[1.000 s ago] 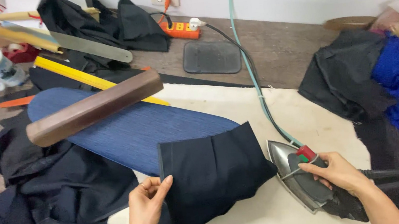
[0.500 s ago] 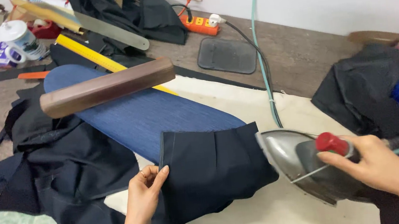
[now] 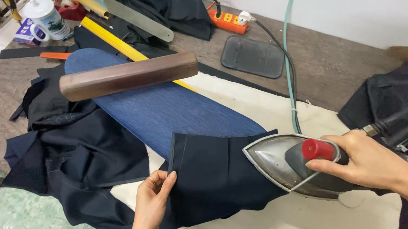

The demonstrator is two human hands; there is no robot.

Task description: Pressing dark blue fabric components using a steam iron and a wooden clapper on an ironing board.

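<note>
My right hand (image 3: pixel 365 160) grips the dark handle of a steel steam iron (image 3: pixel 280 164) with a red knob, its tip resting on a dark navy garment piece (image 3: pixel 215 174). That piece is draped over the near end of a blue padded pressing board (image 3: pixel 163 108). My left hand (image 3: pixel 155 200) pinches the garment's left edge, fingers closed on the cloth. More dark navy fabric (image 3: pixel 77 158) hangs off the table to the left.
A long brown wooden block (image 3: pixel 129 77) lies across the blue board. A yellow ruler (image 3: pixel 115 40), a metal ruler (image 3: pixel 138 20), a mug (image 3: pixel 50 19), an orange power strip (image 3: pixel 227 21), a grey mat (image 3: pixel 253 56) and a green hose (image 3: pixel 290 45) sit behind. Dark cloth (image 3: pixel 394 94) piles at right.
My right hand has brought the iron leftward from the cream pad onto the navy piece. The view has shifted closer; my left hand stays on the cloth's edge.
</note>
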